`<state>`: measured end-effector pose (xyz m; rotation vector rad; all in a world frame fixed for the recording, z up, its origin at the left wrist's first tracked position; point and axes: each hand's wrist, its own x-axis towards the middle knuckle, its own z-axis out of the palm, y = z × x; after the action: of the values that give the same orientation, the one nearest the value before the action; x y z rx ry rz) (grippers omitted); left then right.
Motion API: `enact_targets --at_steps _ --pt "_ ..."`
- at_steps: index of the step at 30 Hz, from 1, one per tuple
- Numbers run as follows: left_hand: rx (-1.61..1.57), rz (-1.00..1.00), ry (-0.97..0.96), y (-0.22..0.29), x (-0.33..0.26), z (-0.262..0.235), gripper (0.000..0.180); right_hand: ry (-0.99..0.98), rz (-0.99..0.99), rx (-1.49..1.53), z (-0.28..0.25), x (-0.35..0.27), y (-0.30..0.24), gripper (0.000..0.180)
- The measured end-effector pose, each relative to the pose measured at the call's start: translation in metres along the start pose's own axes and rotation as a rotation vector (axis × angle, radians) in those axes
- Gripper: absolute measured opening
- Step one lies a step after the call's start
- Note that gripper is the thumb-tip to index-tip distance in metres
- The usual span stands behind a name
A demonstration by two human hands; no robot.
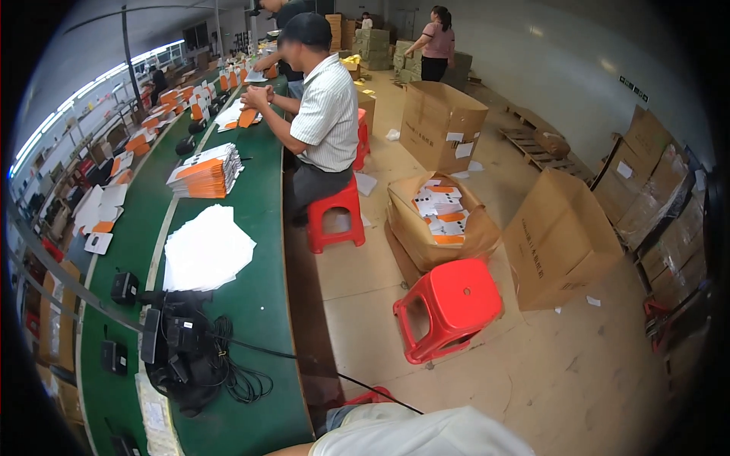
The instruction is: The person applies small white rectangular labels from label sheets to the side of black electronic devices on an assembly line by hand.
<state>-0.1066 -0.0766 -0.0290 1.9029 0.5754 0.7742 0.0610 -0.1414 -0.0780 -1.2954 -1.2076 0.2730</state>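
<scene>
Neither of my hands is in view. A white sleeve (426,433) and a sliver of bare arm (290,450) show at the lower edge, beside the green workbench (251,319). Nearest to that arm on the bench lies a black heap of devices and plastic (179,349), with a coiled black cable (243,380) next to it. One cable strand runs off the bench edge toward the white sleeve. Farther along are a spread pile of white sheets (209,247) and a stack of orange-and-white folded cartons (205,173). Small black boxes (124,287) stand along the bench's left strip.
A seated co-worker (327,114) in a striped shirt handles an orange-and-white piece at the bench. Red stools (456,300) stand on the floor. An open carton (449,247) holds orange-and-white pieces; a taller brown carton (559,243) is beside it. Another person (437,45) stands far back.
</scene>
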Motion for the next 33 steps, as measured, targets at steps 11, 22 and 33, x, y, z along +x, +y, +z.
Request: enact_targets --at_steps 11,22,33 --pt "-0.033 0.006 0.176 -0.023 0.018 -0.010 0.019 -0.137 -0.029 -0.093 -0.003 0.019 0.012 0.051" --pt "-0.138 -0.070 0.186 -0.037 0.005 -0.020 0.015 -0.242 0.184 -0.059 0.002 0.024 0.001 0.048" --pt "-0.288 0.513 -0.048 -0.109 0.035 -0.033 0.012 -0.290 0.202 -0.113 -0.001 0.025 -0.006 0.046"
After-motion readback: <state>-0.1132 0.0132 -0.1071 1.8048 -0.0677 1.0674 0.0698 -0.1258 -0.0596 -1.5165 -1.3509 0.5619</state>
